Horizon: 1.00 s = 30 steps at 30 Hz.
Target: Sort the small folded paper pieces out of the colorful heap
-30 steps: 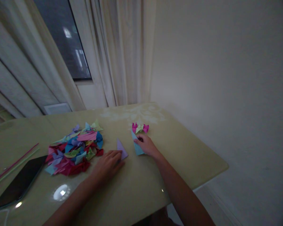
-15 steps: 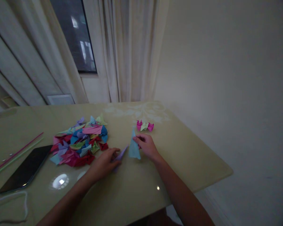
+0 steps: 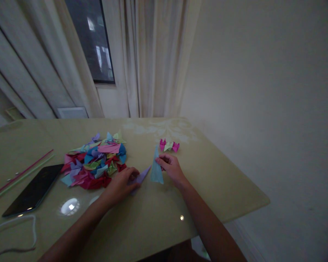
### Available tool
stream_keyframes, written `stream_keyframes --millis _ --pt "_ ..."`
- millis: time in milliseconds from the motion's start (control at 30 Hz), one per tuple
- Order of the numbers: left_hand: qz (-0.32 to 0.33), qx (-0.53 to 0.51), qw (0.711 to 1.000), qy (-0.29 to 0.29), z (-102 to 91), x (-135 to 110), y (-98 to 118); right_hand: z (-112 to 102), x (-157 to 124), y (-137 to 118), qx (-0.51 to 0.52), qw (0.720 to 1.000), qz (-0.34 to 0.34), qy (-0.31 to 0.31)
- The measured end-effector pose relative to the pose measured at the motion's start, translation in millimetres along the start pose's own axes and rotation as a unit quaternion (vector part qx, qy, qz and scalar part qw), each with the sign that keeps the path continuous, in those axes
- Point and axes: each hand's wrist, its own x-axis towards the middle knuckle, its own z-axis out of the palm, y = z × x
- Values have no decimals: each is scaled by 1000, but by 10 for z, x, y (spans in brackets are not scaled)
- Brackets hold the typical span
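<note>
My right hand [image 3: 171,166] pinches a light blue folded paper [image 3: 156,171], long and pointed at its top, held upright just above the table. Between the fingers and thumb of my left hand [image 3: 124,183] is a purple folded paper [image 3: 142,176], its tip pointing up and to the right toward the blue one. The two papers are close but apart. Behind my right hand, a short row of small folded paper pieces [image 3: 168,146], pink and pale green, stands on the table. A heap of colourful folded papers [image 3: 95,163] lies beyond my left hand.
On the left of the table [image 3: 224,189] lie a black phone [image 3: 34,189], a pink stick [image 3: 24,171] beside a green stick [image 3: 27,176], and a white cable [image 3: 34,229]. The table's right edge slants toward a plain wall [image 3: 262,109]. Curtains [image 3: 158,58] hang behind.
The view has shifted slightly. The purple paper shows more of its face, turned a little flatter in my left hand. My right hand keeps hold of the blue paper, nearly in place.
</note>
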Motion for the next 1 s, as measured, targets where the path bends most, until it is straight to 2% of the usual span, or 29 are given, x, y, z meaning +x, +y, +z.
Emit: stream_keyframes --millis 67,133,233,333,400,500,567,600,733,833,933,1000 --pt "-1 -11 1000 -28 -15 4 -1 10 -11 -2 -2 1000 1 -11" --pt "9 -10 999 -30 -11 5 0 21 -28 -13 3 1000 -2 -24" --pt "34 -34 999 7 31 13 3 34 -53 -36 21 999 -5 -40" --pt "1 -157 986 48 86 23 40 36 -65 -50 39 998 1 -44" --pt "-54 -283 956 48 115 16 97 34 -70 -55 44 998 2 -45" --pt "-119 -447 886 30 149 -21 208 37 -86 -55 44 996 9 -71" --pt "-138 -502 854 14 179 -46 269 45 -102 -48 37 993 24 -107" --pt "-140 -511 848 0 199 -54 290 50 -111 -42 32 991 34 -125" --pt "-118 -494 861 -36 298 -58 313 60 -128 -14 31 985 70 -153" --pt "-118 -478 870 -17 341 -55 299 58 -129 -2 46 984 89 -144" --pt "-89 -421 903 -4 330 -62 295 72 -134 5 50 983 107 -144" --pt "-50 -373 926 -21 306 -66 302 92 -141 8 48 982 112 -143"
